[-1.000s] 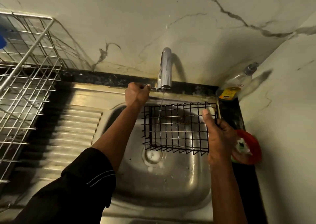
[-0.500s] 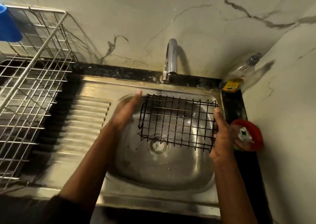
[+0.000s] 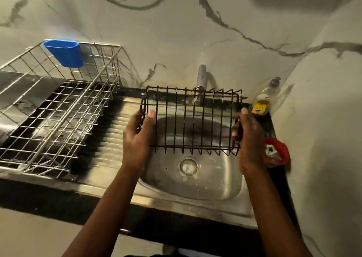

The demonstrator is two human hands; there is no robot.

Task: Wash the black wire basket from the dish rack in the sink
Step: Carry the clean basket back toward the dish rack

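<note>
The black counter [image 3: 39,196] carries a sink [image 3: 215,180], dish rack [image 3: 58,115], bottle [image 3: 263,100] and red tub [image 3: 278,154].

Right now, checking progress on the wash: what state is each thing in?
basket, held up over the sink, at both ends.
left grip, grips basket's left end.
right grip, grips its right end.
tap, no water running.
sink, wet, not filled.
rack, upright beside sink, blue cup on rim.
bottle, leaning in corner.
</note>
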